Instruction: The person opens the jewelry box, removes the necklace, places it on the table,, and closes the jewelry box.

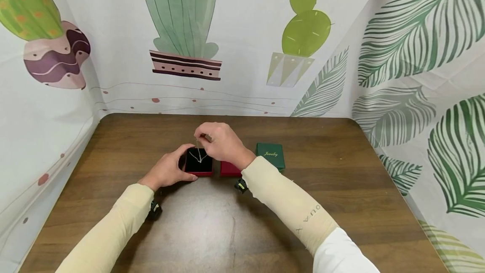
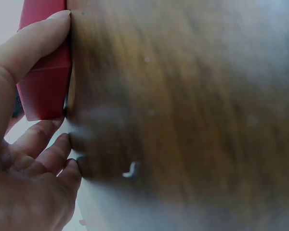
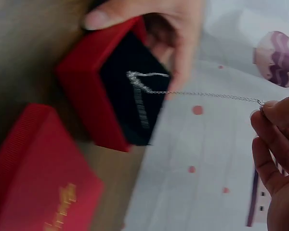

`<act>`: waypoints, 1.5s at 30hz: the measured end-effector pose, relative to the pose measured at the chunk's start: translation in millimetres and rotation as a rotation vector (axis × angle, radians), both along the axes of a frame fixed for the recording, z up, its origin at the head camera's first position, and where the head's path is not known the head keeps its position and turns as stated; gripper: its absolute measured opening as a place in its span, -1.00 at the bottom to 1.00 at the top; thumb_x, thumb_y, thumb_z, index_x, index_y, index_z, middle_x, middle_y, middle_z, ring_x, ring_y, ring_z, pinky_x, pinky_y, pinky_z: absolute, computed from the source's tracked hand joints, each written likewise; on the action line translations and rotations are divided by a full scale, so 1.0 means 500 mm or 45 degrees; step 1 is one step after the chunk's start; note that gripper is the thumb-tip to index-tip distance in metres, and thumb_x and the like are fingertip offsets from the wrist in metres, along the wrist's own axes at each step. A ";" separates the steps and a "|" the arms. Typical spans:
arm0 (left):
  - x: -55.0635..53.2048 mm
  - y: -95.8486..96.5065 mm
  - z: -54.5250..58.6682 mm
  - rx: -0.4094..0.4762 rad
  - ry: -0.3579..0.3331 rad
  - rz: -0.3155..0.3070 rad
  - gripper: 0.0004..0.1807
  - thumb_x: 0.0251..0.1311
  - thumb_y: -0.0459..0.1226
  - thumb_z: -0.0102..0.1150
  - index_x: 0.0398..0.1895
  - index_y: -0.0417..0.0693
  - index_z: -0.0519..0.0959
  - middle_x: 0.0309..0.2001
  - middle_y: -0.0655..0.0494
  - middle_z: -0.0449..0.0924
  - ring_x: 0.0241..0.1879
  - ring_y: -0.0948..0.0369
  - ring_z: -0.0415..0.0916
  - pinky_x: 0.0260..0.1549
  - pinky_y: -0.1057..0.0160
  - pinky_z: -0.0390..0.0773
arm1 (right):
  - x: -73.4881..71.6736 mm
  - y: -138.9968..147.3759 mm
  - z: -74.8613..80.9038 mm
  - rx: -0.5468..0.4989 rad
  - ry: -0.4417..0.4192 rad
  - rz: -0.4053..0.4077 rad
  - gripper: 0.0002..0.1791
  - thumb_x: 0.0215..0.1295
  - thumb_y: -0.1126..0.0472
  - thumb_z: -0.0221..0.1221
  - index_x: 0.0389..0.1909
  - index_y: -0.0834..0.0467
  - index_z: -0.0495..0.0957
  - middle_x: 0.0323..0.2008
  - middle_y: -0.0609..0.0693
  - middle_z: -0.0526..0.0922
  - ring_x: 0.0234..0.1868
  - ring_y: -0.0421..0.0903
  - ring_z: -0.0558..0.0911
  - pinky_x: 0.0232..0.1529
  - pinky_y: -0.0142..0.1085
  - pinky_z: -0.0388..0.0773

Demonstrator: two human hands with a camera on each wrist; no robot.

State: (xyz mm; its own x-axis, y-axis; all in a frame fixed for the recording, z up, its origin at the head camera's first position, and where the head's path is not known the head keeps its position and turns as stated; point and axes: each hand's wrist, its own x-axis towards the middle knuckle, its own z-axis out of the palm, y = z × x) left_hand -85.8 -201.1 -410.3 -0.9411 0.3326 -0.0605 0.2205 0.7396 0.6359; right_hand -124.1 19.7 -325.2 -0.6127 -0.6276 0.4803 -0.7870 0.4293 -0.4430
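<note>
A small red jewelry box (image 1: pixel 204 174) with a black padded insert (image 3: pixel 120 96) stands uncovered on the table. My left hand (image 1: pixel 168 168) grips it from the left, thumb along the near wall and fingers round the far side. Above the box, my right hand (image 1: pixel 221 140) pinches one end of a thin silver necklace (image 3: pixel 207 95) between thumb and fingertip. From there the chain runs taut down to the insert, where the rest of it lies on the black padding. In the left wrist view, the left thumb (image 2: pixel 38 43) presses on the red wall.
Just right of the box lies a red lid (image 3: pixel 48 168) with gold lettering, partly behind my right wrist in the head view. A green box (image 1: pixel 270 155) marked "Jewelry" sits farther right. The wooden table (image 1: pixel 322 172) meets a cactus-printed cloth (image 1: pixel 246 54) at its back edge.
</note>
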 end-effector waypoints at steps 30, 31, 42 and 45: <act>-0.004 -0.003 -0.007 0.019 0.000 -0.015 -0.02 -0.06 -0.10 0.67 0.46 0.13 0.32 0.16 -0.17 0.66 0.03 -0.05 0.61 0.07 -0.13 0.59 | -0.012 -0.017 -0.112 0.327 -0.091 0.017 -0.89 0.32 0.37 0.34 -0.26 0.10 0.76 -0.25 -0.09 0.80 -0.12 -0.13 0.62 -0.03 -0.31 0.68; -0.004 -0.003 -0.007 0.019 -0.002 -0.009 -0.02 -0.06 -0.11 0.67 0.45 0.15 0.32 0.16 -0.16 0.66 0.04 -0.04 0.61 0.08 -0.12 0.59 | -0.012 -0.017 -0.113 0.327 -0.091 0.016 -0.89 0.32 0.37 0.34 -0.26 0.10 0.75 -0.25 -0.09 0.80 -0.12 -0.14 0.62 -0.03 -0.31 0.67; -0.002 -0.004 -0.006 0.030 0.008 -0.013 -0.05 -0.07 -0.11 0.68 0.43 0.16 0.35 0.16 -0.14 0.67 0.05 -0.05 0.62 0.09 -0.12 0.58 | -0.013 -0.011 -0.111 0.308 -0.107 -0.002 -0.91 0.34 0.35 0.33 -0.27 0.10 0.74 -0.25 -0.10 0.80 -0.14 -0.14 0.61 -0.04 -0.31 0.66; -0.002 -0.003 -0.006 0.018 0.004 -0.010 -0.03 -0.07 -0.08 0.68 0.44 0.15 0.34 0.15 -0.16 0.68 0.03 -0.05 0.62 0.07 -0.12 0.58 | -0.015 -0.005 -0.105 0.285 -0.135 -0.044 -0.92 0.36 0.34 0.32 -0.25 0.10 0.75 -0.24 -0.09 0.79 -0.14 -0.14 0.62 -0.04 -0.31 0.66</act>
